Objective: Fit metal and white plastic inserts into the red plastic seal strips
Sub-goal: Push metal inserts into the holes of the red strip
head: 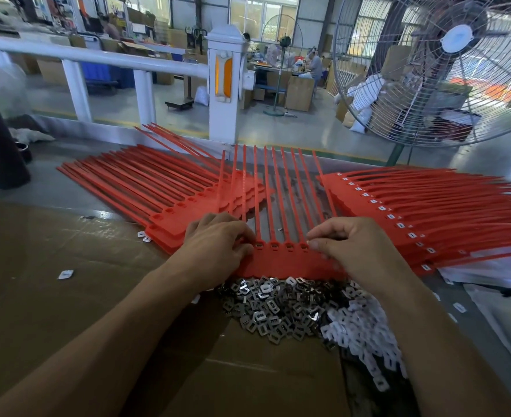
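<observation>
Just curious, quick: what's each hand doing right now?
Left hand: fingers curled on the red strip, holding it down.
Right hand: fingertips pinched at a strip socket; an insert can't be seen.

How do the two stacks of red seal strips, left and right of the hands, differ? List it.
1. The right stack shows white inserts in its strip heads; the left stack shows empty red sockets.
2. The left stack's tails point away to the upper left; the right stack's tails run off to the right.
3. The left stack lies partly under the strip sheet that both hands work on; the right stack lies beside it.
Shared: both are red, fanned and flat on the table.
</observation>
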`<action>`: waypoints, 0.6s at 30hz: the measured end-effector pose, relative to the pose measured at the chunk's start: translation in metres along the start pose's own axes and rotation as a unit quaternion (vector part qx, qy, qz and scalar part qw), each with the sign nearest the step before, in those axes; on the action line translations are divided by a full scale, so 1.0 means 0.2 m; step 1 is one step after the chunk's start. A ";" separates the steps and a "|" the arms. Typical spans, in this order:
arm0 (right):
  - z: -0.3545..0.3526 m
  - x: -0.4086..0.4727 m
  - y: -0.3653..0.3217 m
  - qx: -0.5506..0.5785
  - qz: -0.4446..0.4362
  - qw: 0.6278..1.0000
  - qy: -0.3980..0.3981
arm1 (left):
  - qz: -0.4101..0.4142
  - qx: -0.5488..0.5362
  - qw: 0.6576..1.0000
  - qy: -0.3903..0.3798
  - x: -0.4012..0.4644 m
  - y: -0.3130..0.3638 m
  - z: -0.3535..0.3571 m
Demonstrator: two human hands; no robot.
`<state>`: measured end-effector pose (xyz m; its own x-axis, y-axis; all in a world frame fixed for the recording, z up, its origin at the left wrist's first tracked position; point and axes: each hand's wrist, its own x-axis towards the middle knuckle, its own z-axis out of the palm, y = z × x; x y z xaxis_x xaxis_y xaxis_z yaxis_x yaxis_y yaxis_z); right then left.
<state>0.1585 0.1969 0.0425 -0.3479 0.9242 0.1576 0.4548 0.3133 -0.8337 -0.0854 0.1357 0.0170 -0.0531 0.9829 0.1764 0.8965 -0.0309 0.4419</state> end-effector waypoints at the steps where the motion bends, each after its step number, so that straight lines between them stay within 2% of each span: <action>1: -0.01 0.01 0.02 -0.011 0.001 1.000 0.023 | 0.001 0.000 1.000 0.002 0.00 0.00 0.00; 4: -0.02 0.02 0.06 -0.043 0.009 0.998 0.052 | 0.004 0.001 1.000 0.006 0.00 0.00 0.00; 18: -0.01 0.07 0.11 -0.125 0.025 0.991 0.036 | -0.001 -0.001 1.000 -0.002 0.00 0.00 0.00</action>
<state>0.1649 0.2167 0.0265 -0.2648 0.9502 0.1641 0.6619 0.3028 -0.6857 -0.0849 0.1363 0.0168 -0.0530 0.9836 0.1722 0.8958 -0.0294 0.4435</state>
